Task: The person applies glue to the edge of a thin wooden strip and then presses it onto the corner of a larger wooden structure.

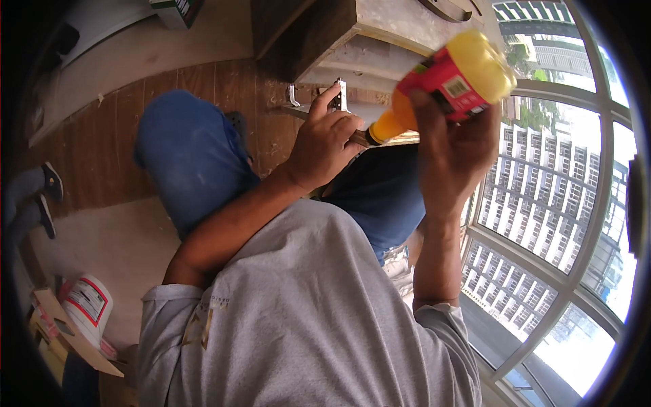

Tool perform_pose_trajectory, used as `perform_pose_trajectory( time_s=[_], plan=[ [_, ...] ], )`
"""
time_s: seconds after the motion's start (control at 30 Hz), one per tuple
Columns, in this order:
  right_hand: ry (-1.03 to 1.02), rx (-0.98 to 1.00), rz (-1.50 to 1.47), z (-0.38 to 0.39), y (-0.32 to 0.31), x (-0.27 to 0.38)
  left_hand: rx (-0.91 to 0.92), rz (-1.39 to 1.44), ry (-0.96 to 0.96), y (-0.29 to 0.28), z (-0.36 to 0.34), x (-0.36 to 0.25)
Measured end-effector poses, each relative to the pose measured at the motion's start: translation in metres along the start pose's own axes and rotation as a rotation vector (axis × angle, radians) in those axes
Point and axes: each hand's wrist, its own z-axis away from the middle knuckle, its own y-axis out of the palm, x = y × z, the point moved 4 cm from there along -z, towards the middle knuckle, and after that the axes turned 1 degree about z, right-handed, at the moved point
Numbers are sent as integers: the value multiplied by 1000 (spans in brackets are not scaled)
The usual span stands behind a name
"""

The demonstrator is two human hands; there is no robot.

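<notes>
My right hand point(458, 149) grips a tilted plastic bottle point(480, 68) with yellow contents, a red label and an orange neck, its narrow end pointing down-left. That end meets a narrow brown wooden piece point(359, 138) held in my left hand point(325, 142). My left index finger stretches up beside a metal hinge point(341, 91) on a wooden board, while the other fingers are curled. A second small metal fitting point(292, 96) is on the board to its left. The underside of the wooden piece is hidden by my hand.
A wooden cabinet point(352, 30) stands ahead, above my bent legs in jeans. Another person's feet point(51, 190) are at the left. A white bucket point(85, 312) and cardboard point(54, 325) lie at lower left. Tall windows point(536, 190) fill the right side; a green box point(173, 10) is at the top.
</notes>
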Motion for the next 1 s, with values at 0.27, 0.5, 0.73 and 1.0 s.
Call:
perform_pose_trajectory(
  time_s=[0.27, 0.5, 0.73, 1.0],
  plan=[
    [121, 19, -65, -16, -22, -15, -18, -11, -12, -4, -3, -4],
    [19, 57, 24, -3, 5, 2, -19, -5, -5, -2, -1, 0],
    [72, 24, -44, -12, -19, -16, -30, 10, -28, 1, -8, -6],
    [112, 108, -92, 2, 6, -13, 6, -93, 3, 0, -5, -5]
  ],
)
